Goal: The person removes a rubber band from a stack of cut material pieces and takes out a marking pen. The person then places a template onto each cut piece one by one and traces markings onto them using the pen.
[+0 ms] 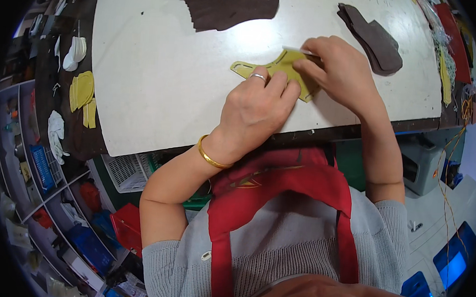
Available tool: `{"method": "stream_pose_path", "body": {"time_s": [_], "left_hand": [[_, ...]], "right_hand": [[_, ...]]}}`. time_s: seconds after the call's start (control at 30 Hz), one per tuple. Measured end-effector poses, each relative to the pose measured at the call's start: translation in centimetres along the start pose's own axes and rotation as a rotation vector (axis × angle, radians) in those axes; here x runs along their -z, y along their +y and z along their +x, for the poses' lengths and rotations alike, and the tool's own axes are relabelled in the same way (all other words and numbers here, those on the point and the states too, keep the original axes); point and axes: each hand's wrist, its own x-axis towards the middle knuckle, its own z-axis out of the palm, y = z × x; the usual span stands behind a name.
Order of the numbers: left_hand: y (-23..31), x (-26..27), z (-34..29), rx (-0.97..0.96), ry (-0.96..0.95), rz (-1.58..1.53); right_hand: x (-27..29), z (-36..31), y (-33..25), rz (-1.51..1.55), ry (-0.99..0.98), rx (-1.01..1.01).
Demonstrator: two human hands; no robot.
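Note:
A flat yellow pattern piece (286, 65) with cut slots and a narrow tab lies on the white work board (160, 85). My left hand (262, 104) rests on its near side, fingers curled and pressed down on it. At its far right edge my right hand (339, 70) is closed, thumb and fingers pinched together. Something slim and dark shows between them, but I cannot make out what it is. A thin pale strip (292, 49) runs along the piece's far edge toward the right fingers.
Dark brown material (234, 6) lies at the far side, and stacked dark brown cut pieces (380, 46) at the right. Yellow pieces (81, 91), white thread (75, 54) and a white cloth (57, 133) sit along the left edge. A compartmented shelf (58, 193) stands at lower left.

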Motion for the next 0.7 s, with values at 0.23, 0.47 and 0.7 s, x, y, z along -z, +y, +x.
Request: {"method": "stream_pose_path", "body": {"time_s": [0.23,0.47,0.7], "left_hand": [[-5.7,-2.4,3.4,0.112,0.287,-0.027],[0.2,0.2,-2.3,0.081,-0.020,-0.305],[1.6,0.6,-3.8,0.120,0.028,-0.352]], "right_hand": [[7.7,-3.8,12.2,0.458,0.321,-0.422],[3.5,-3.5,7.2,0.479,0.470,-0.209],[-1.0,-0.4,2.5,0.449,0.001,-0.056]]}}
